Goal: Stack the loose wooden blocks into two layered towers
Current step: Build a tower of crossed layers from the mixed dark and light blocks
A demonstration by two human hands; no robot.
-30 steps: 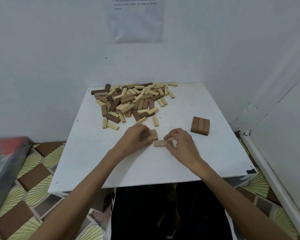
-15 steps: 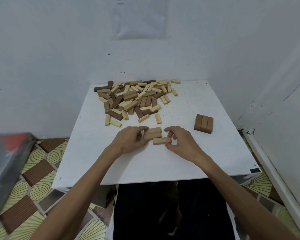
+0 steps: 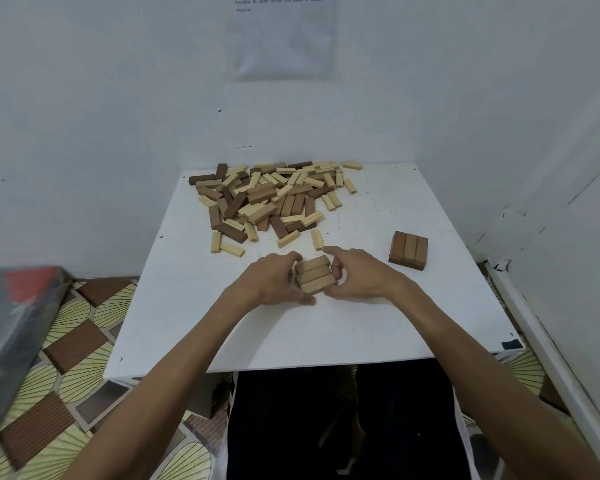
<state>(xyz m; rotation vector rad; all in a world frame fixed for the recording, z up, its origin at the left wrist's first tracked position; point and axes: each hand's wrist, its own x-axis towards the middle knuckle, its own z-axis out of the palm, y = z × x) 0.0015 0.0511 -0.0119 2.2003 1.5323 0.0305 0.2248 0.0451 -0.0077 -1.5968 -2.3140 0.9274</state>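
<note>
Wall (image 3: 84, 98): plain white, it closed in the corner behind and to the right of the table.
Table (image 3: 326, 334): a white square top filled the middle of the view, with the person's forearms reaching over its near edge.
Floor covering (image 3: 70, 358): a mat patterned in brown squares and pale yellow fan shapes showed to the left of and below the table.
Dark object (image 3: 11, 323): a grey, glossy shape with a red patch sat at the left edge; what it was could not be told.
Paper sheet (image 3: 281, 36): it was fixed high on the wall, its printed lines too blurred to read.
Loose pile (image 3: 267, 199): many light and dark wooden blocks lay jumbled on the far left part of the table, a few strays at its near fringe.
Left hand (image 3: 274, 278): it cupped the left ends of the block row, with fingers curled at the far side and thumb at the near side.
Right hand (image 3: 357, 271): it gripped the row's right ends, so the two hands squeezed it between them.
Finished layer (image 3: 408, 250): three brown blocks lay flush side by side on the right of the table, well apart from the hands.
Block row (image 3: 314, 274): three tan blocks lay pressed together side by side on the table centre, just in front of the pile.
</note>
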